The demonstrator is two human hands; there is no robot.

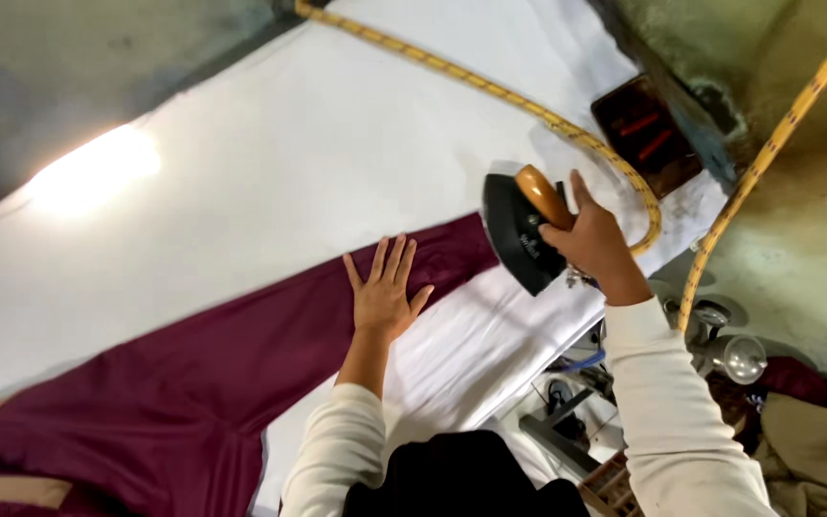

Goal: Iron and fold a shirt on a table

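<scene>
Glare whitens the far left of the white ironing table (270,163), and the maroon garment (193,383) runs off the lower left edge. Beyond the garment's narrow end lie a yellow braided cord (490,86) and a dark iron rest (645,132). Left hand (385,292) presses flat, fingers spread, on the garment; right hand (593,244) grips the black iron (521,235) by its wooden handle at that end.

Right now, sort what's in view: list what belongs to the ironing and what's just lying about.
In use:
left hand flat on maroon cloth
right hand gripping iron
yellow cord
white board cover

Lying about:
dark red tray
metal parts
beige cloth
</scene>
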